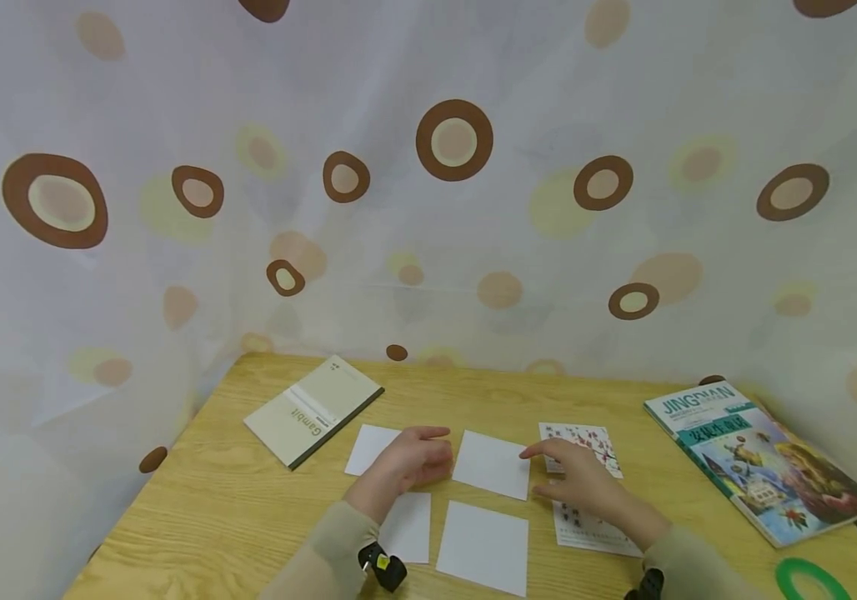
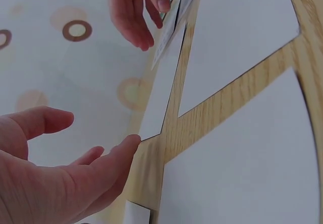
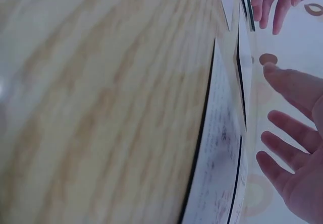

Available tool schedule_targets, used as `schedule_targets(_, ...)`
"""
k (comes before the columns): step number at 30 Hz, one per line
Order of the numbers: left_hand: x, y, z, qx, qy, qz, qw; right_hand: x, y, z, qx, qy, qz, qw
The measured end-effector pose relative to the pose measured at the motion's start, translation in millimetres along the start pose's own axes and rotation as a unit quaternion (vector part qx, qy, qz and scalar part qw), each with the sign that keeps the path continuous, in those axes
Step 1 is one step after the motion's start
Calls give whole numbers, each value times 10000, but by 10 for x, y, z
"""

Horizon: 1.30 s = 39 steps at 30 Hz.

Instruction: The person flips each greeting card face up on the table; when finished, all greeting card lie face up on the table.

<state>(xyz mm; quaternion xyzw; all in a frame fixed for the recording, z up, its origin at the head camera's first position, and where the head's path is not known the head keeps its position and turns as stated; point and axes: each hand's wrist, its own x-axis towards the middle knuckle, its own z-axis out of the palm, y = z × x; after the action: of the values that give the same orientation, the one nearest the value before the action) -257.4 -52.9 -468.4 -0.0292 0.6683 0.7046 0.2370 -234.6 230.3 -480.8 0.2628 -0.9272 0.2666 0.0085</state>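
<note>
My left hand [image 1: 412, 461] hovers between two blank white cards, partly covering the upper left card [image 1: 370, 444]; its fingers are relaxed and hold nothing. Facing it, my right hand [image 1: 582, 481] reaches in over the printed cards with fingers spread, the index fingertip right at the edge of the upper middle white card [image 1: 492, 467]. Nothing is in its grasp in the right wrist view, where thumb and fingers [image 3: 285, 148] stand apart. Below lie a lower left white card [image 1: 412, 533] and a lower middle one [image 1: 483, 546]. A card with red blossoms [image 1: 599, 442] and a card with printed characters [image 1: 593, 533] lie partly under the right hand.
A beige Gambit notebook [image 1: 313, 410] rests at the back left of the wooden table [image 1: 196, 492]. On the right lies a colourful magazine [image 1: 759, 467], with a green ring [image 1: 811, 575] near the front edge. A spotted curtain [image 1: 398, 225] closes off the back.
</note>
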Motion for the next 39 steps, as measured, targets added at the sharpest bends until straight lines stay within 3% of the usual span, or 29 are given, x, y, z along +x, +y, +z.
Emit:
schedule_targets(11,12,-18,-9,-78,71,-145,9998,71,50,37,-191,-738,-623,9951)
schedule_targets(17,18,-20,-16,-126,44,-253,9996,77,62,59,-358,-938,-849,9913)
schedule_targets(25,31,-5,-41,-184,-25,-357,9992,102,88,77,-126,-1181,-644,9908)
schedule_targets(39,86,-73,-80,-307,-174,-471,9983,105,81,50,332,-1345,-755,9875)
